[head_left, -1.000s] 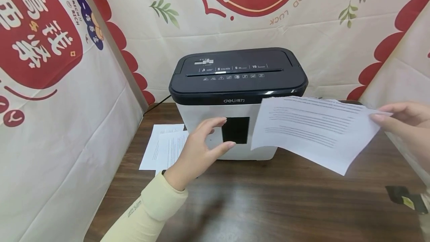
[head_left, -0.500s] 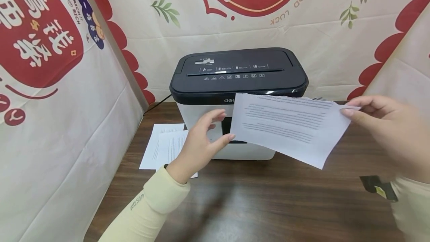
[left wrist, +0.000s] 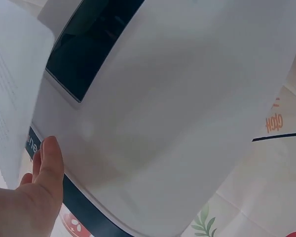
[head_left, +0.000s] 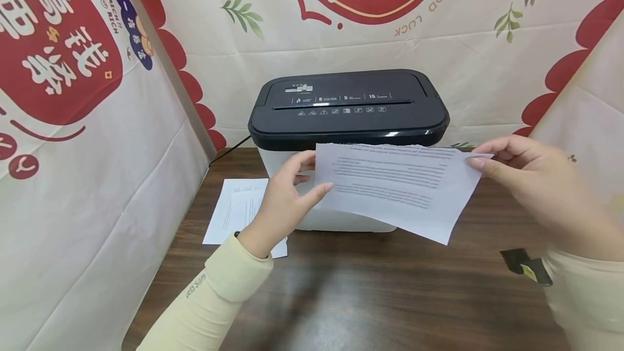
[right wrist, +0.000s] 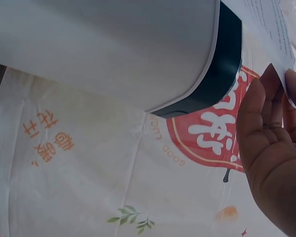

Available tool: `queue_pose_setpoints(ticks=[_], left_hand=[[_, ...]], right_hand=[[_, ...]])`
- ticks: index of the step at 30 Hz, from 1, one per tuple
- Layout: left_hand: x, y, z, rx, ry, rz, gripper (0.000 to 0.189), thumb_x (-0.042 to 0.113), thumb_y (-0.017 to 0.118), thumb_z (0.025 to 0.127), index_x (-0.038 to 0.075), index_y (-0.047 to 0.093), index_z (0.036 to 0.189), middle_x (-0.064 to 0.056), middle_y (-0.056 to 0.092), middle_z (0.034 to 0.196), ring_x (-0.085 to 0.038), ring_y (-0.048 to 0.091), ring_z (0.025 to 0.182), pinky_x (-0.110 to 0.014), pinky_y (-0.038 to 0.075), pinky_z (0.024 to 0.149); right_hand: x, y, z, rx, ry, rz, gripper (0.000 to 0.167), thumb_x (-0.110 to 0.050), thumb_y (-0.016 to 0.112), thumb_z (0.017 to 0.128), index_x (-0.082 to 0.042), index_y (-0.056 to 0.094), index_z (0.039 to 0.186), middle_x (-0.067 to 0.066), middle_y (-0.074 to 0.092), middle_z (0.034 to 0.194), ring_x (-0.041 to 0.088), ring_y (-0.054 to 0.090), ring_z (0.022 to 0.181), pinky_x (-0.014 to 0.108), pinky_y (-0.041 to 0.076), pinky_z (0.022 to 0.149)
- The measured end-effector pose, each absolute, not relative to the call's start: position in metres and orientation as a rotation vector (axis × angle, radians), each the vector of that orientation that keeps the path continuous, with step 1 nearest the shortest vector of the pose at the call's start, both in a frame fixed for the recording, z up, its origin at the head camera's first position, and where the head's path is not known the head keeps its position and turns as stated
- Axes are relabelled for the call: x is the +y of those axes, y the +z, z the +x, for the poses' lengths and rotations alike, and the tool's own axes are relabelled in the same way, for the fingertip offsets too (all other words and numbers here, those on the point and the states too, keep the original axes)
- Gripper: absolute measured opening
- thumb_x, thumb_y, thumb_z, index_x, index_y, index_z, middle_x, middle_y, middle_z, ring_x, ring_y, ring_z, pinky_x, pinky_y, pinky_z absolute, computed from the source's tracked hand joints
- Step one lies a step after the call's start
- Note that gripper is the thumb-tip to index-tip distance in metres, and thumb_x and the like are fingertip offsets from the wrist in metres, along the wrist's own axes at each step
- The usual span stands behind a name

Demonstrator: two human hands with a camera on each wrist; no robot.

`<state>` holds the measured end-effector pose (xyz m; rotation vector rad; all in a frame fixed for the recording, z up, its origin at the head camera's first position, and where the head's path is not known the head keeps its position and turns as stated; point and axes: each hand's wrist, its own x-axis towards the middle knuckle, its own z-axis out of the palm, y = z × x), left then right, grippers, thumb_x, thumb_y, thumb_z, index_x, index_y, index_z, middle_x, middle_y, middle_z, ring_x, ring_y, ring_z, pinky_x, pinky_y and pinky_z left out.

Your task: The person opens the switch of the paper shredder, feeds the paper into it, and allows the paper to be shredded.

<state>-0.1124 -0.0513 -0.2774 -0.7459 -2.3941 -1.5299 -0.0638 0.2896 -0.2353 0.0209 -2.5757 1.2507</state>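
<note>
In the head view a torn sheet of printed paper point(head_left: 390, 183) hangs before a paper shredder point(head_left: 348, 102). My right hand point(head_left: 521, 177) pinches its upper right corner between thumb and fingers. Along the top runs the ragged torn edge. At the sheet's left edge is my left hand point(head_left: 292, 188), thumb and fingers spread apart, the thumb tip overlapping the paper. The left wrist view shows that hand's fingers point(left wrist: 50, 158) straight beside the sheet point(left wrist: 10, 84). In the right wrist view the paper point(right wrist: 271, 34) is held at its corner. The shredder's front panel is mostly covered.
Several printed sheets point(head_left: 229, 215) lie on the wooden table point(head_left: 341, 297) left of the shredder, partly behind the left forearm. A black cord point(head_left: 231, 149) runs from the shredder to the left. Printed cloth point(head_left: 429, 53) hangs behind and at both sides.
My right hand has carried the torn sheet leftward until its left edge reaches my left hand. The left hand has stayed nearly in place beside the shredder's front.
</note>
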Motion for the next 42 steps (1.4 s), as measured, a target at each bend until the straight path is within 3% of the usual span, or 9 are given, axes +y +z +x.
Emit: queue_pose_setpoints(ticks=[14,23,33,37,42], left_hand=[[-0.068,-0.262,-0.121,-2.430,-1.531,-0.730,0.029,0.008,0.071,0.087,0.007,0.064,0.116,-0.004,0.069,0.101,-0.013,0.065,0.093,-0.031,0.052,0.089],[-0.075,-0.247,-0.122,-2.463,-1.485,-0.682,0.014,0.008,0.070,0.087,0.005,0.070,0.100,-0.005,0.071,0.087,-0.014,0.066,0.080,-0.031,0.054,0.076],[-0.079,-0.234,-0.124,-2.445,-1.423,-0.702,0.012,0.007,0.070,0.087,0.004,0.071,0.099,-0.006,0.072,0.086,-0.015,0.066,0.078,-0.030,0.054,0.075],[-0.080,-0.225,-0.125,-2.425,-1.393,-0.716,0.011,0.006,0.070,0.087,0.003,0.071,0.098,-0.007,0.072,0.086,-0.015,0.066,0.077,-0.030,0.054,0.074],[-0.081,-0.215,-0.127,-2.381,-1.379,-0.736,0.009,0.004,0.070,0.086,0.002,0.071,0.095,-0.007,0.071,0.082,-0.015,0.063,0.072,-0.026,0.051,0.070]], right_hand=[[0.280,-0.230,-0.076,-2.552,1.334,0.114,0.013,-0.013,0.071,0.088,-0.015,0.070,0.101,-0.012,0.067,0.084,0.007,0.058,0.070,0.020,0.040,0.059],[0.274,-0.219,-0.084,-2.484,1.416,0.155,0.014,-0.007,0.072,0.086,-0.014,0.072,0.099,-0.010,0.067,0.076,0.007,0.055,0.066,0.020,0.041,0.057],[0.275,-0.202,-0.088,-2.448,1.443,0.220,0.016,-0.003,0.069,0.087,-0.012,0.072,0.099,-0.008,0.070,0.077,0.008,0.056,0.064,0.021,0.039,0.055],[0.278,-0.196,-0.091,-2.369,1.542,0.333,0.015,0.005,0.067,0.086,-0.002,0.070,0.099,-0.003,0.070,0.078,0.010,0.059,0.068,0.016,0.044,0.060],[0.281,-0.185,-0.095,-2.322,1.595,0.315,0.015,0.003,0.070,0.085,0.003,0.067,0.099,-0.002,0.070,0.077,0.010,0.055,0.066,0.022,0.037,0.050]])
